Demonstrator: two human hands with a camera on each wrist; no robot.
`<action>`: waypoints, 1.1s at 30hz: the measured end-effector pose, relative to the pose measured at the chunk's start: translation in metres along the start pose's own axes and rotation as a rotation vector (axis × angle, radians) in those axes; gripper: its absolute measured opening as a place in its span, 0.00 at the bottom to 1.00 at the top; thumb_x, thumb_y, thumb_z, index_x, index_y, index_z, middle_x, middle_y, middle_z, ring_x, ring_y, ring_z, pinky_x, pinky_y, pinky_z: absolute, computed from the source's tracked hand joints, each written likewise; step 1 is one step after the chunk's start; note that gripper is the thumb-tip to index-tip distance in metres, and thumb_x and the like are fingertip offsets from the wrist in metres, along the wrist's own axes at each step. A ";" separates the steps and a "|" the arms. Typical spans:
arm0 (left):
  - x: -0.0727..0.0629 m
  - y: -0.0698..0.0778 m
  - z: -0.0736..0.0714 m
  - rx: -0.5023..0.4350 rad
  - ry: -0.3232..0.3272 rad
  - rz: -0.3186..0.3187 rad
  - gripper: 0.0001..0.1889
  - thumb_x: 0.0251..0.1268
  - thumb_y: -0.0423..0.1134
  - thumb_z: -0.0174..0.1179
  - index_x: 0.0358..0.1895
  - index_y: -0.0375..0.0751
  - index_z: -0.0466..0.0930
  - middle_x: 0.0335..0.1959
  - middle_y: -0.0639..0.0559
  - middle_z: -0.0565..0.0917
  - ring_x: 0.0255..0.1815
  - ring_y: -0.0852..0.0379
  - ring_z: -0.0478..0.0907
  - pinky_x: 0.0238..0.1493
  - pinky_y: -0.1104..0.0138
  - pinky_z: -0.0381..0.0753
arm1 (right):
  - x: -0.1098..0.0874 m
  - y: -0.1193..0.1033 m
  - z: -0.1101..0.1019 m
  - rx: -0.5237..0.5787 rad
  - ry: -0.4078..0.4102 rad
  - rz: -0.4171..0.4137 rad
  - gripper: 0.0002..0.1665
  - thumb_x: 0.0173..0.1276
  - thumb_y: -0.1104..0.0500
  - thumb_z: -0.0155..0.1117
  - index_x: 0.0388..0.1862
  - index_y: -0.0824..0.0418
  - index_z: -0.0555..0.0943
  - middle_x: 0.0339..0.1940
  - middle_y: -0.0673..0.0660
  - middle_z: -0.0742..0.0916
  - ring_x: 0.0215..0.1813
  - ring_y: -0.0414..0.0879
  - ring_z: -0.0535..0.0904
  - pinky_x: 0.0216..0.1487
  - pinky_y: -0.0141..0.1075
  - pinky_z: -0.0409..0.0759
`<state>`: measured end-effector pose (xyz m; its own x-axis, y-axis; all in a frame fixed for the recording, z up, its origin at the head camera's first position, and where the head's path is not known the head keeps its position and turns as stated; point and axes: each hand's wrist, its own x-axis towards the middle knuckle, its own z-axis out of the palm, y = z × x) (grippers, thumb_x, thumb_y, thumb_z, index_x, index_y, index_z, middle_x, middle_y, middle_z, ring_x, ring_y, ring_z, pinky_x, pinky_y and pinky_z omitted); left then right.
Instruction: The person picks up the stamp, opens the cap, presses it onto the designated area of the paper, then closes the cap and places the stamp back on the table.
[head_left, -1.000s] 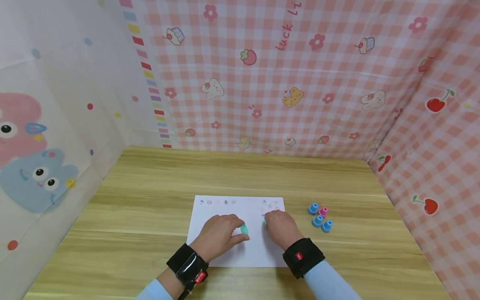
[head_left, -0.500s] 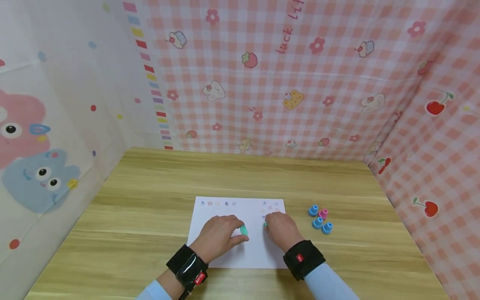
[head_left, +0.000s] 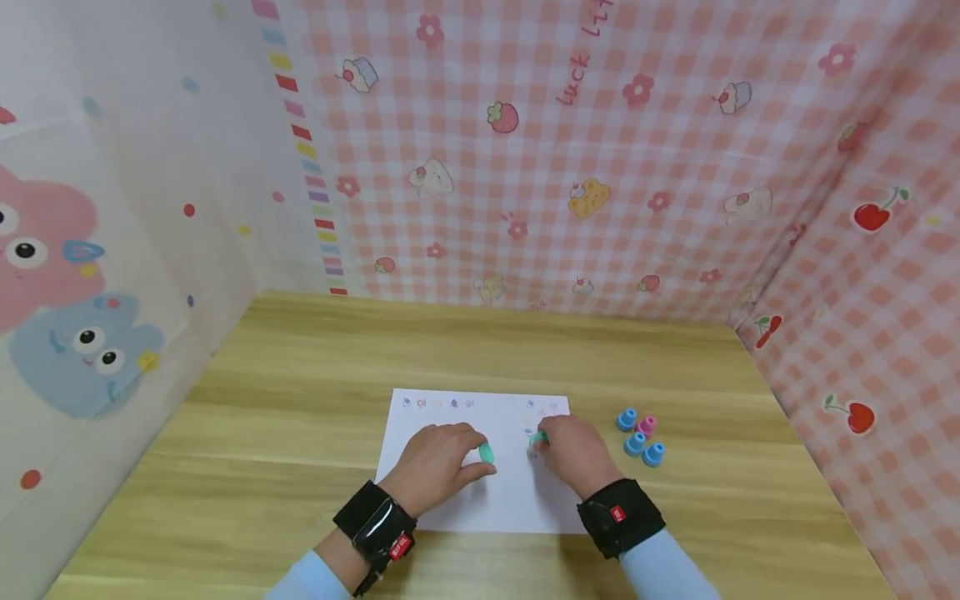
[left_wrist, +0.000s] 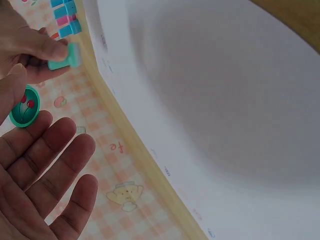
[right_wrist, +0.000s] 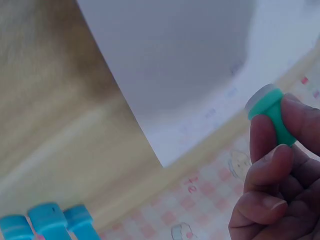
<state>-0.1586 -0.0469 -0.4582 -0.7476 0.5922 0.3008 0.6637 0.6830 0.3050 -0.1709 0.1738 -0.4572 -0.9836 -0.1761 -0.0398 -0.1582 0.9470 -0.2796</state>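
Note:
My left hand (head_left: 438, 462) pinches a green round stamp cap (left_wrist: 25, 107) between thumb and index finger; a red cherry picture shows on it in the left wrist view. The other three fingers are spread. In my right hand (head_left: 576, 450) a small green toy stamp (right_wrist: 272, 112) is pinched by thumb and fingers, its pale stamping face pointing away from the palm. Both hands are over a white sheet of paper (head_left: 495, 500). Small printed marks (head_left: 438, 403) run along the sheet's far left edge, and more lie around the right hand.
To the right of the paper stand several capped stamps, including a blue stamp (head_left: 626, 419) and a pink stamp (head_left: 647, 427). The wooden table (head_left: 262, 433) meets a pink checked cloth (head_left: 465, 217) at the back and cloth on both sides.
My right hand has drawn slightly right with the green stamp, now tilted off the paper. A faint mark shows below it, where the hand was before. The left hand has hardly moved.

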 end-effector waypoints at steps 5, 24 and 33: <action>0.002 0.001 -0.001 0.002 0.006 -0.004 0.16 0.60 0.52 0.69 0.41 0.43 0.86 0.36 0.55 0.86 0.35 0.59 0.83 0.36 0.61 0.80 | -0.003 -0.002 -0.010 0.049 0.066 -0.028 0.08 0.61 0.59 0.75 0.38 0.62 0.87 0.30 0.52 0.86 0.30 0.45 0.75 0.39 0.39 0.78; 0.010 0.004 0.003 0.013 0.064 -0.022 0.13 0.59 0.52 0.70 0.38 0.47 0.85 0.35 0.55 0.86 0.34 0.59 0.83 0.33 0.62 0.79 | -0.024 -0.019 -0.018 0.331 0.097 0.002 0.11 0.66 0.54 0.71 0.45 0.56 0.87 0.29 0.45 0.83 0.30 0.44 0.72 0.30 0.35 0.72; 0.013 0.007 0.006 0.007 0.074 -0.019 0.12 0.59 0.51 0.71 0.37 0.48 0.85 0.34 0.57 0.86 0.32 0.60 0.82 0.31 0.64 0.78 | -0.027 -0.025 -0.019 0.419 0.088 -0.011 0.10 0.67 0.54 0.70 0.45 0.56 0.87 0.28 0.45 0.83 0.28 0.43 0.73 0.27 0.35 0.72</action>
<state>-0.1634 -0.0317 -0.4581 -0.7560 0.5460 0.3610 0.6490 0.6969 0.3052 -0.1419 0.1600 -0.4313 -0.9886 -0.1447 0.0419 -0.1373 0.7509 -0.6460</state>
